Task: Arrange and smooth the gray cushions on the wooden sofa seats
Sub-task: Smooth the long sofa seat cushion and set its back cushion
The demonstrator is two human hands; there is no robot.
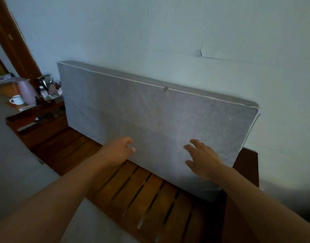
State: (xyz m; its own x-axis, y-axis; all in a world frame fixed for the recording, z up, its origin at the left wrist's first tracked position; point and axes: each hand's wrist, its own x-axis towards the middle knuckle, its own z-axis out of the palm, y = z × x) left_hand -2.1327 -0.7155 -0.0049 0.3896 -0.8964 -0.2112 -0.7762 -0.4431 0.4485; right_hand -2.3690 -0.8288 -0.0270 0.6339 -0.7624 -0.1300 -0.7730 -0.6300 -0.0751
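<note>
Gray cushion (pixel 150 116) upright on slatted wooden seat (pixel 142 190), against pale wall (pixel 168 28)
Left hand (pixel 118 151) loosely curled, empty; right hand (pixel 203 158) spread open on the fabric

A: Single view, head-worn, wide angle. Faces forward and down over both forearms; left hand (pixel 118 151) and right hand (pixel 202 159) near frame centre.

B: Close range. Gray cushion (pixel 156 123) just beyond the fingertips, filling mid-frame; wooden slatted seat (pixel 142 192) below and between the wrists.

A: Tilted horizon, edges bent by the lens. Pale wall (pixel 168 28) above and beyond both hands; side table (pixel 33 111) far out past the left hand.

B: No second view, so no shared part.
</note>
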